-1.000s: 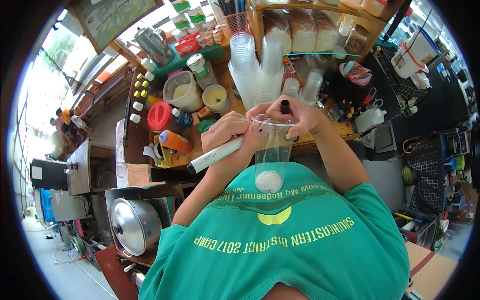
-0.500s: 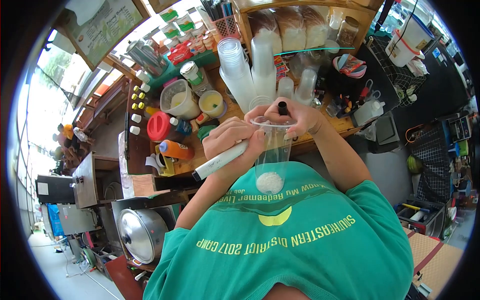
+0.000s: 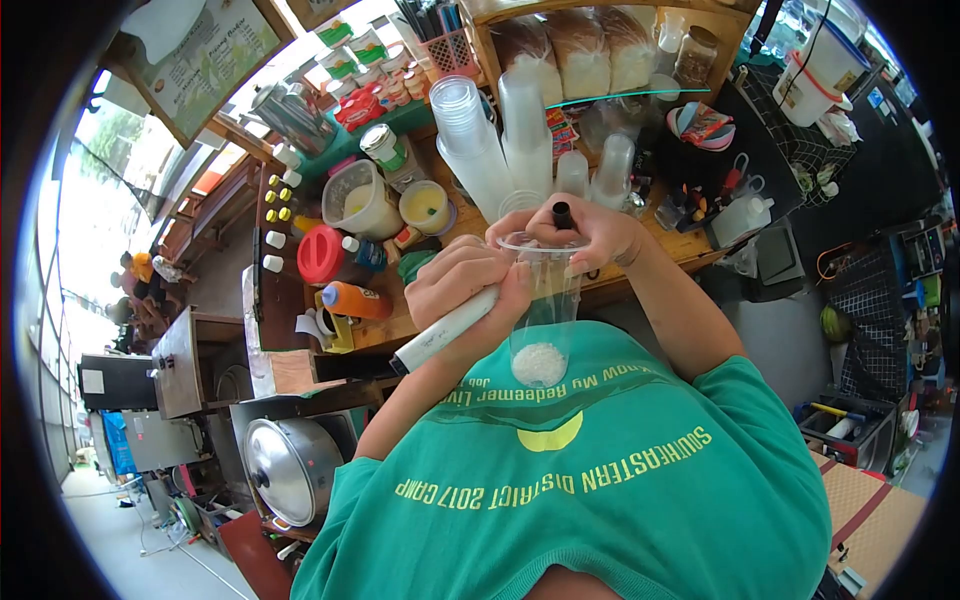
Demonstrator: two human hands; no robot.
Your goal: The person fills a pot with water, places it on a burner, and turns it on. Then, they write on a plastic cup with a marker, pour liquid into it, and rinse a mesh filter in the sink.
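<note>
My left hand (image 3: 462, 285) grips a white marker (image 3: 445, 330) with its tip against the side of a clear plastic cup (image 3: 543, 320). My right hand (image 3: 590, 232) holds this cup by the rim, close to my green shirt. The marker's black cap (image 3: 563, 214) sticks up between the right hand's fingers. A small heap of white grains (image 3: 539, 363) lies in the bottom of the cup.
Beyond my hands, a wooden counter (image 3: 690, 255) is crowded with stacks of clear cups (image 3: 470, 140), tubs, a red-lidded jar (image 3: 320, 255) and an orange bottle (image 3: 350, 298). Bread loaves (image 3: 575, 50) sit on a shelf above. A lidded metal pot (image 3: 285, 468) stands low on the left.
Both hands keep their grip and stay in place. The marker shifts slightly against the cup wall, and the view has tilted a little.
</note>
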